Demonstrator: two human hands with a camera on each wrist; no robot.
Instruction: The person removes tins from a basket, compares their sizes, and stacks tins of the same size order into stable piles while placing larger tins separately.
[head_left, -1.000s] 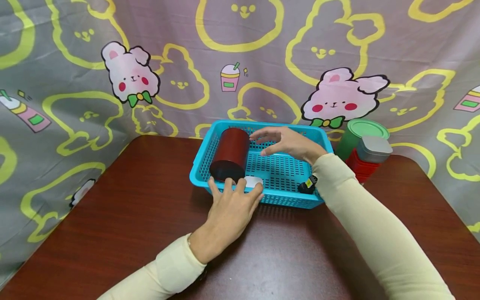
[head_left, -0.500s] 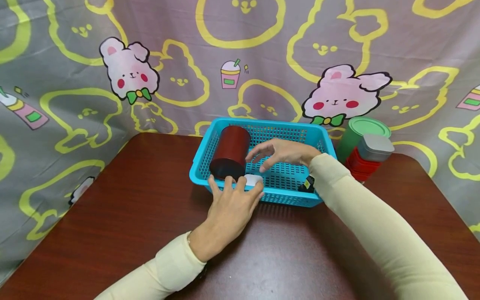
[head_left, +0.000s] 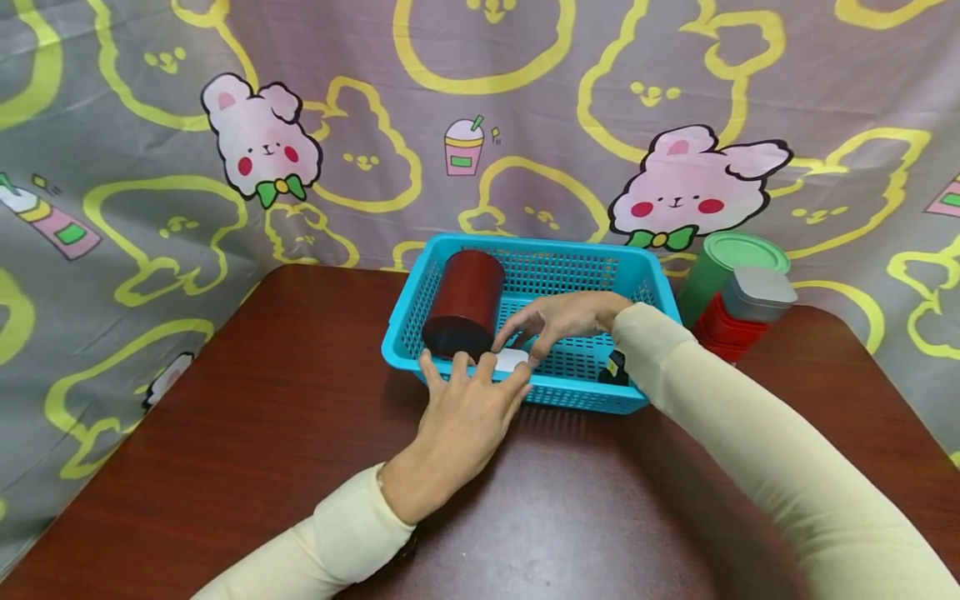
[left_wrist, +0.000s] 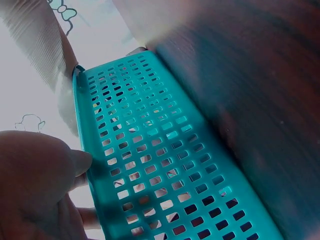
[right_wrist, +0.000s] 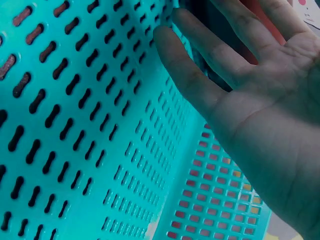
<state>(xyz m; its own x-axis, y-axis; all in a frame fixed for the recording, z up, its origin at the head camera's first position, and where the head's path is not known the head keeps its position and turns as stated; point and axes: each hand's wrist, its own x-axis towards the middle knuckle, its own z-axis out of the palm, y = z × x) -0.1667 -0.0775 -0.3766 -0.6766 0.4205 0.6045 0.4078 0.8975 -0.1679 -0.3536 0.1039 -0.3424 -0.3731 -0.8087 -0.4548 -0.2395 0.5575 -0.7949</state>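
Observation:
A light-blue perforated plastic basket point(head_left: 630, 400) stands on the table. My left hand point(head_left: 457, 433) grips its front rim, fingertips hooked over the top; in the left wrist view the thumb point(left_wrist: 81, 161) lies against the rim. Inside, just behind these fingers, lies a small white rounded object point(head_left: 512, 360), partly hidden. My right hand point(head_left: 562, 321) reaches down into the basket, its fingertips right at the white object; the right wrist view shows extended fingers point(right_wrist: 187, 75) along the basket wall. A dark-red cylindrical canister point(head_left: 468, 292) with a black end lies on its side at the left.
A small black item with a yellow label point(head_left: 615, 367) lies in the basket's right front corner. To the right of the basket stand a green lidded container point(head_left: 705, 275) and a red container with a grey lid point(head_left: 738, 308). A patterned cloth point(head_left: 360, 167) hangs behind the table point(head_left: 285, 375).
My right hand has moved down and toward the front, from beside the canister to the white object. The left hand stays on the rim.

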